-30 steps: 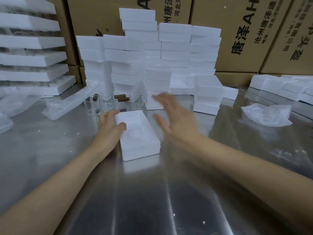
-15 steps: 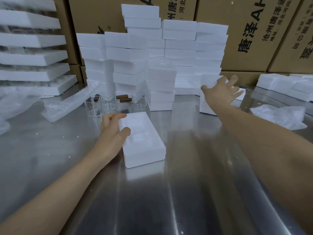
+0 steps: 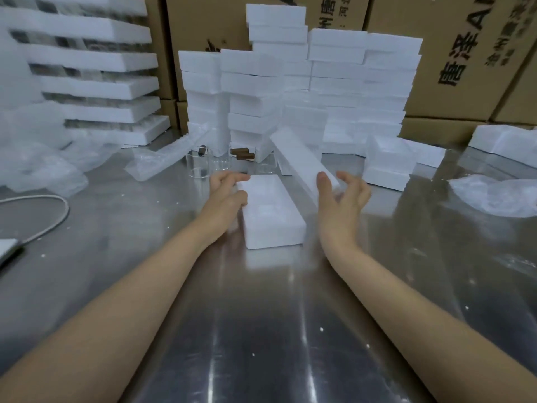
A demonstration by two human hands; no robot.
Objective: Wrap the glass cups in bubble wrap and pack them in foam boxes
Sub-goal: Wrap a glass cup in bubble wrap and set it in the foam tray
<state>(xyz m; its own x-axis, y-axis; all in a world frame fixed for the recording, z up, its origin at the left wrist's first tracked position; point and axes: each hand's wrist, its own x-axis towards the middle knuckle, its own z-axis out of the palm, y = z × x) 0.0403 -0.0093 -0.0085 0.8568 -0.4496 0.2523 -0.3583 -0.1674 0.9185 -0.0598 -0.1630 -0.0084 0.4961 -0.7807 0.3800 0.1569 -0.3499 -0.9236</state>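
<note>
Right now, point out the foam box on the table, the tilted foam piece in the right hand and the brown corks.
foam box (image 3: 273, 219): head view, middle of its top face.
foam piece (image 3: 299, 159): head view, middle of its long face.
brown corks (image 3: 242, 153): head view, side of the nearer cork.

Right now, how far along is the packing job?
Done: one foam box lies on the table, gripped by the left hand; its contents are unclear. In hand: the right hand holds a tilted foam piece. Left: the glass cups behind stand bare, with bubble wrap beside them.
</note>
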